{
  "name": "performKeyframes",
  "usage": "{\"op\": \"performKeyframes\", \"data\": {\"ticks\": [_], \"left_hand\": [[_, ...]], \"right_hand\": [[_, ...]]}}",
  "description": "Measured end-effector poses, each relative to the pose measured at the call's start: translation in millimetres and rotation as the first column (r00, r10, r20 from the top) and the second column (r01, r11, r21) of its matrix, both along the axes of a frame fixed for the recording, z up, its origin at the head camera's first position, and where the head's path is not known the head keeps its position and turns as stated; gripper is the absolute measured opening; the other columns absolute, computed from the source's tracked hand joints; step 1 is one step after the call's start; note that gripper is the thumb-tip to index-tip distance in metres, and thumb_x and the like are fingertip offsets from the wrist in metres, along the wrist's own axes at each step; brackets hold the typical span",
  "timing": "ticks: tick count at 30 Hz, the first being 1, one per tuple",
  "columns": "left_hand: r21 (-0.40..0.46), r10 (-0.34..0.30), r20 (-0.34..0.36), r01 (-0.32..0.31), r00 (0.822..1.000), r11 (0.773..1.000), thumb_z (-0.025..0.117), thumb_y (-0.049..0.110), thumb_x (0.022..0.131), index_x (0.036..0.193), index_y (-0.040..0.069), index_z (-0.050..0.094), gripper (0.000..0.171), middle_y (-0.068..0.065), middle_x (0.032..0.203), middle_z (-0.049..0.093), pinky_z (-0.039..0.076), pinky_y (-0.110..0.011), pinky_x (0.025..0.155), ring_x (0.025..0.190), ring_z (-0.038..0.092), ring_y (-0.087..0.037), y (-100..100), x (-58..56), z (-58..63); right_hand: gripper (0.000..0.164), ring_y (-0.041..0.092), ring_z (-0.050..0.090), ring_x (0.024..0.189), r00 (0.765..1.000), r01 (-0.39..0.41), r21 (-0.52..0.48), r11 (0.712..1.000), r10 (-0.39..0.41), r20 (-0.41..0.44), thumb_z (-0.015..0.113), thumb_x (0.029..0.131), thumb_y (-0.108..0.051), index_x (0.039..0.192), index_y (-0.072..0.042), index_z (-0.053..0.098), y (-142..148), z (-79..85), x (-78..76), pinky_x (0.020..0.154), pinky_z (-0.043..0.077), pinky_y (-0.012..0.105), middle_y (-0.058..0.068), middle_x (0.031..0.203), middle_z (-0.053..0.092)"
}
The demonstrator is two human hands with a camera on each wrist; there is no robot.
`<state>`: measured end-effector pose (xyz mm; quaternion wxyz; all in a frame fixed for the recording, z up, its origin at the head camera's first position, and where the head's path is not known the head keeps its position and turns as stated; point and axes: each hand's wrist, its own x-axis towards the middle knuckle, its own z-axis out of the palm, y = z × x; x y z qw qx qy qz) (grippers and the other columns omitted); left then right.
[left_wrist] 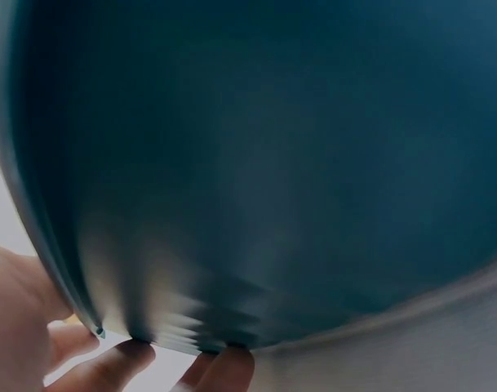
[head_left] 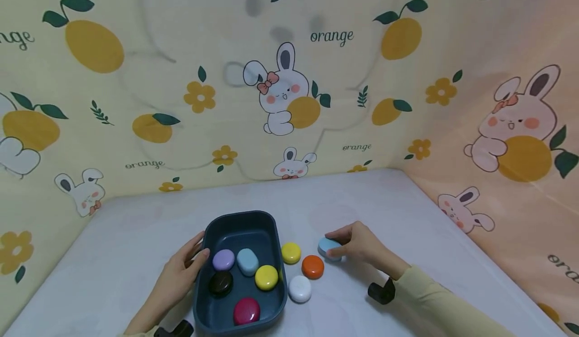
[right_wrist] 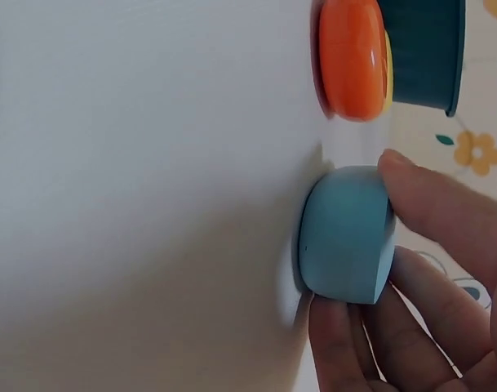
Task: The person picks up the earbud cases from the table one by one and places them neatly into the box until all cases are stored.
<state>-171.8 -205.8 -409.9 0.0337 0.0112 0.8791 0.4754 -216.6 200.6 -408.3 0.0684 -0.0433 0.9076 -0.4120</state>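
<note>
My right hand [head_left: 364,244] pinches a light blue rounded block [right_wrist: 346,237] between thumb and fingers, close over the table right of the other loose pieces. The left hand [head_left: 178,271] holds the left wall of a dark blue tray [head_left: 239,221], thumb at the rim and fingers along the outside; the left wrist view shows its fingertips at the tray's edge. Inside the tray lie a lilac piece [head_left: 223,260], a pale blue piece [head_left: 248,262], a yellow piece [head_left: 266,277], a black piece [head_left: 220,283] and a crimson piece [head_left: 246,311].
Just right of the tray, another yellow piece [head_left: 291,252], an orange piece [head_left: 312,267] and a white piece [head_left: 300,289] lie on the white table [head_left: 353,196]. A patterned cloth [head_left: 203,40] stands behind and along the sides of the table.
</note>
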Motion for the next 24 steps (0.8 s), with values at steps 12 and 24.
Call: {"op": "performKeyframes", "data": {"ticks": [12, 24], "left_hand": [[-0.003, 0.004, 0.004, -0.004, 1.0, 1.0, 0.05, 0.04, 0.103, 0.156, 0.011, 0.028, 0.064, -0.026, 0.15, 0.037, 0.044, -0.054, 0.097, 0.13, 0.043, -0.046, -0.6, -1.3, -0.2], [0.0, -0.005, -0.012, 0.005, 1.0, 1.0, 0.051, 0.04, 0.103, 0.155, 0.009, 0.028, 0.065, -0.026, 0.15, 0.036, 0.043, -0.055, 0.097, 0.13, 0.042, -0.047, 0.5, 1.2, 1.0]], "right_hand": [[0.05, 0.016, 0.062, 0.093, 0.997, -0.071, -0.011, 0.997, 0.07, -0.022, 0.094, 0.065, -0.022, 0.111, -0.008, 0.076, 3.4, -4.9, -3.2, 0.083, 0.055, 0.036, 0.003, 0.108, 0.072], [0.047, 0.018, 0.063, 0.094, 0.993, -0.112, -0.035, 0.993, 0.111, -0.034, 0.091, 0.07, -0.019, 0.113, -0.008, 0.075, -2.4, 2.6, -6.6, 0.085, 0.054, 0.038, 0.001, 0.106, 0.071]]}}
